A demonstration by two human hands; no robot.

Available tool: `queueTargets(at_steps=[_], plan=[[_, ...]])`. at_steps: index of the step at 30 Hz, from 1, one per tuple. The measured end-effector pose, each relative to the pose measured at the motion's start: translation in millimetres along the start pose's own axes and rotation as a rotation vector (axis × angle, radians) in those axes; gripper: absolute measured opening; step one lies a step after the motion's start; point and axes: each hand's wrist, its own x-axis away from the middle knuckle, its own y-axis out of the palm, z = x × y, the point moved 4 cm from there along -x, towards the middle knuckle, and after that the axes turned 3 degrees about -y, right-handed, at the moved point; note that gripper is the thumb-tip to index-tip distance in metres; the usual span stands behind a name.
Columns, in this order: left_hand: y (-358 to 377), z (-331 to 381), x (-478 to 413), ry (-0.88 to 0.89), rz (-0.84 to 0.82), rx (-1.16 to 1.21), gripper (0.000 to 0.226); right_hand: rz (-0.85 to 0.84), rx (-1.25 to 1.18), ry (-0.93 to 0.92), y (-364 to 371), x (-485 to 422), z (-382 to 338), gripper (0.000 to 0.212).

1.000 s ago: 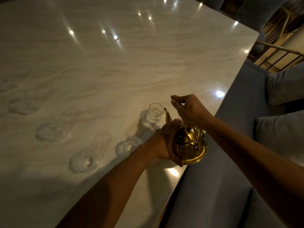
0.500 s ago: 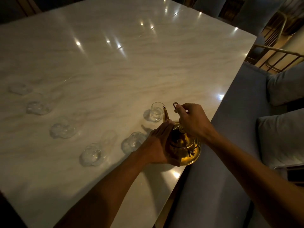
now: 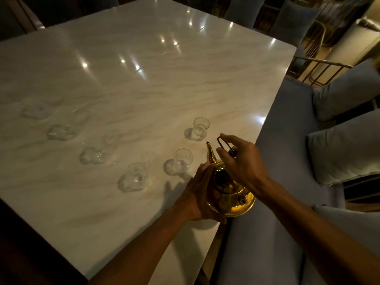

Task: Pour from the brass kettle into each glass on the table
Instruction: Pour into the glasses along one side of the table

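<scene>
The left hand (image 3: 198,194), seen just left of the brass kettle (image 3: 232,202), and the right hand (image 3: 241,164), seen just above it, are both shown bare. The forearms (image 3: 144,241) — long and lean — are left uncovered from wrist to the edge of view. Knuckles and tendons can be made out on the right hand's back; finer detail is lost in dim light.

One table (image 3: 144,83). One kettle (image 3: 230,199). Six glasses: first glass (image 3: 201,128) at the right, second glass (image 3: 183,161) nearer, then four blurred in a line running left and far: third glass (image 3: 136,177), fourth glass (image 3: 96,156), fifth glass (image 3: 59,131), sixth glass (image 3: 35,110). Two hands: left hand (image 3: 197,194), right hand (image 3: 240,163). Two cushions show plainly at the right: far cushion (image 3: 345,89), near cushion (image 3: 345,149).
</scene>
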Motion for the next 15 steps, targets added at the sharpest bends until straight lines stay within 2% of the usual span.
queueTargets(at_steps=[5, 10, 15], plan=[[-5.8, -0.8, 21.2, 0.067, -0.061, 0.033, 0.154, 0.012, 0.080, -0.032, 9.5, 21.6, -15.8, 0.045], [-10.1, 2.3, 36.6, 0.169, -0.047, -0.007, 0.150, -0.005, 0.093, -0.010, 26.8, 28.7, -27.1, 0.043], [-14.2, -11.7, 43.2, 0.104, -0.113, -0.013, 0.148, -0.014, 0.088, 0.030, 39.0, 24.3, -33.3, 0.042]])
